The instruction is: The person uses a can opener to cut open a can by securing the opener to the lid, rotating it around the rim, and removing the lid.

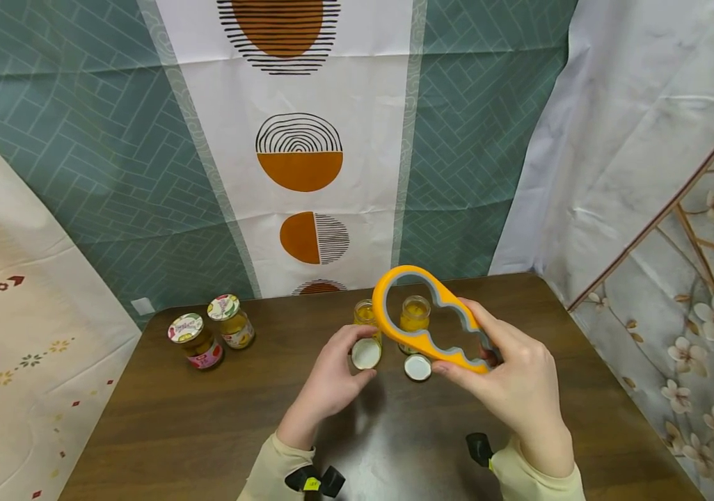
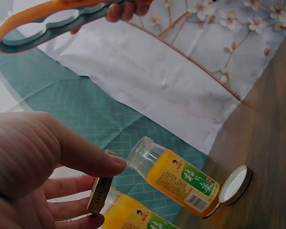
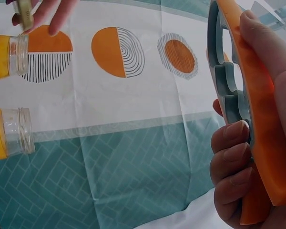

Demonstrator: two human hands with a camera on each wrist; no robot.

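Observation:
My left hand pinches a round jar lid between thumb and fingers, its white inner side showing in the head view. The lid is edge-on in the left wrist view. Just behind it stands an uncapped glass jar with yellow contents. A second uncapped jar stands to its right, and its lid lies white side up on the table in front. My right hand grips an orange jar opener with grey scalloped inner edges, raised in front of the second jar.
Two lidded jars with patterned lids stand close together at the table's back left. The brown wooden table meets a hanging patterned cloth at the back. More printed cloth hangs along the right side.

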